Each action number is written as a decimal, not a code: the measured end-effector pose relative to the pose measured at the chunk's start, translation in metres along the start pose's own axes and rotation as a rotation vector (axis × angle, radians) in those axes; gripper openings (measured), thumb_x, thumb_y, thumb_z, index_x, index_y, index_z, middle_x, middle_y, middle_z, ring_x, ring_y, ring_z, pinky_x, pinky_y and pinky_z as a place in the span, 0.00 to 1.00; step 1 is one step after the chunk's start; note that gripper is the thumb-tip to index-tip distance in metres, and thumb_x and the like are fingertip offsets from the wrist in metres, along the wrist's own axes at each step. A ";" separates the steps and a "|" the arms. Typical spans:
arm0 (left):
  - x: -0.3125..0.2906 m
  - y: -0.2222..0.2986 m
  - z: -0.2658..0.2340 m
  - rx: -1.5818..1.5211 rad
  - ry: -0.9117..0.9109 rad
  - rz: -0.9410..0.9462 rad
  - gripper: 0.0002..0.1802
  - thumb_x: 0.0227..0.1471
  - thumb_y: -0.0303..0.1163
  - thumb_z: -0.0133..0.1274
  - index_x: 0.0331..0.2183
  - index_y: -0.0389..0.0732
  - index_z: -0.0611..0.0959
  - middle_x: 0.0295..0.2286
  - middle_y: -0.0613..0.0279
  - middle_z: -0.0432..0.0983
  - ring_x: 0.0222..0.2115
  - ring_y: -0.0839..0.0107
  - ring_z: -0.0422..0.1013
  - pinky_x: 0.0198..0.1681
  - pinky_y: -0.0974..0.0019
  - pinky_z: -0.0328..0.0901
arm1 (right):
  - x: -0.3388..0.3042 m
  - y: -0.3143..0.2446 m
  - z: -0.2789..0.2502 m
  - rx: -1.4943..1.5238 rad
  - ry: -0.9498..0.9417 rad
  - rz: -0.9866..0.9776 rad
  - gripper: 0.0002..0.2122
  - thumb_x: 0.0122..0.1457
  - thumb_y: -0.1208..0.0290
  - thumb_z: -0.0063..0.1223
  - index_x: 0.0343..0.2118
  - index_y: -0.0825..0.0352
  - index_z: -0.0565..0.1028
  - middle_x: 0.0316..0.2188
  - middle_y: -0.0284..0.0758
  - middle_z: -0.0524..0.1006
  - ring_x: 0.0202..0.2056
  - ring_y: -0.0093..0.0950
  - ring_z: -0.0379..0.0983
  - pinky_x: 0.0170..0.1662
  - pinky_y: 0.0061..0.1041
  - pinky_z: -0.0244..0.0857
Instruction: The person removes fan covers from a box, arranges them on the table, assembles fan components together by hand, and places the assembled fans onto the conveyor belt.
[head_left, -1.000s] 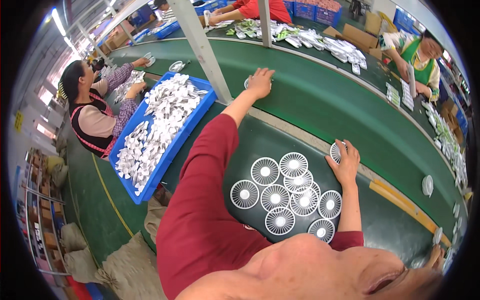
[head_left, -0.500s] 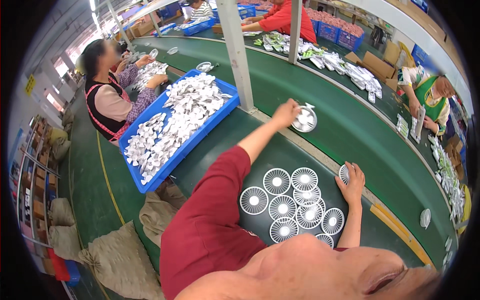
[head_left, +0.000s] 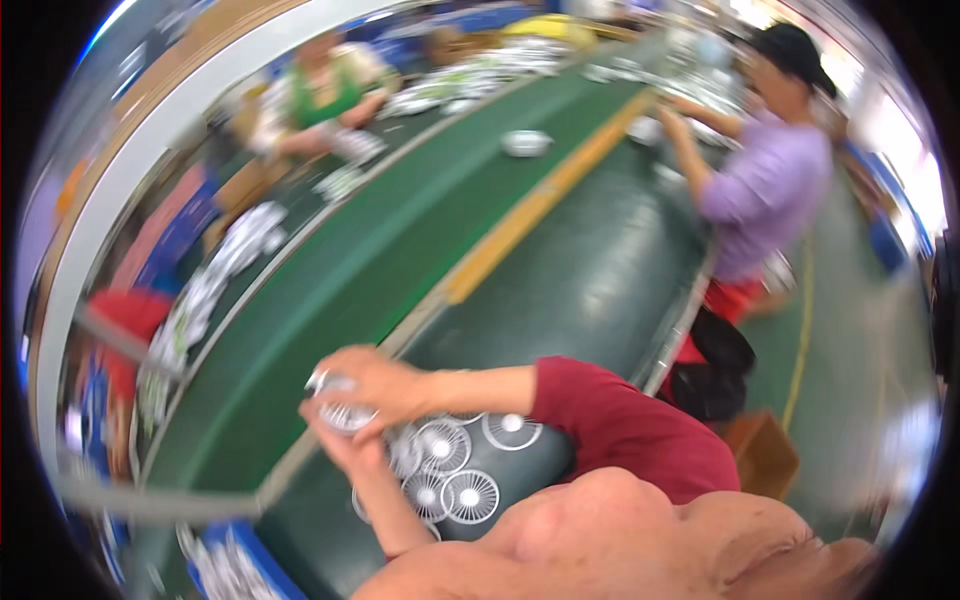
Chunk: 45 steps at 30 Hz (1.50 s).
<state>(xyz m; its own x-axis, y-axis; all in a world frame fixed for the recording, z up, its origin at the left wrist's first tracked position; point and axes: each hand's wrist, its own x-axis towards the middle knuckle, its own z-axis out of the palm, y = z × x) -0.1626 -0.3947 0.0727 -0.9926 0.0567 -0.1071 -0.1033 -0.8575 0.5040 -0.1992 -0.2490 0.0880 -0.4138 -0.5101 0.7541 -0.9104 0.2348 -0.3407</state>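
Observation:
In front of me, above the near belt edge, my two hands meet around a small round white fan head (head_left: 346,410) with a ribbed grille. My right hand (head_left: 393,388) curls over it from the far side, its forearm reaching in from the right. Below, partly hidden by the right, my left hand (head_left: 340,438) grips the same piece. Motion blur and fingers hide how its parts fit together. Beside my wrists, several round white fan grilles (head_left: 470,496) with spokes lie flat on the dark green work surface (head_left: 545,285), some overlapping.
Beyond a raised rail with a yellow strip (head_left: 550,195) runs a green conveyor belt (head_left: 400,270), carrying a white round part (head_left: 527,143). A blue bin (head_left: 240,560) of white parts stands lower left. One person in purple (head_left: 765,195) works at right; another in green (head_left: 330,95) across the belt.
My view has swung to the right. My left hand has come back from the belt side with the fan piece, and both hands now close around it together.

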 end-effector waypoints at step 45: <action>-0.059 -0.034 0.011 2.183 -0.305 0.108 0.54 0.35 0.42 0.69 0.61 0.43 0.61 0.60 0.47 0.57 0.62 0.46 0.49 0.63 0.47 0.46 | -0.043 0.069 0.011 0.046 -0.485 0.233 0.14 0.45 0.69 0.60 0.37 0.64 0.79 0.29 0.41 0.80 0.35 0.43 0.76 0.36 0.42 0.69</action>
<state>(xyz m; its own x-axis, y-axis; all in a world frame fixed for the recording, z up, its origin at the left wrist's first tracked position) -0.1012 -0.3633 0.0717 -0.9522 0.3039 -0.0316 0.2638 0.8701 0.4163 -0.2445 -0.2196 0.0256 -0.5493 -0.7748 0.3131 -0.7888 0.3569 -0.5004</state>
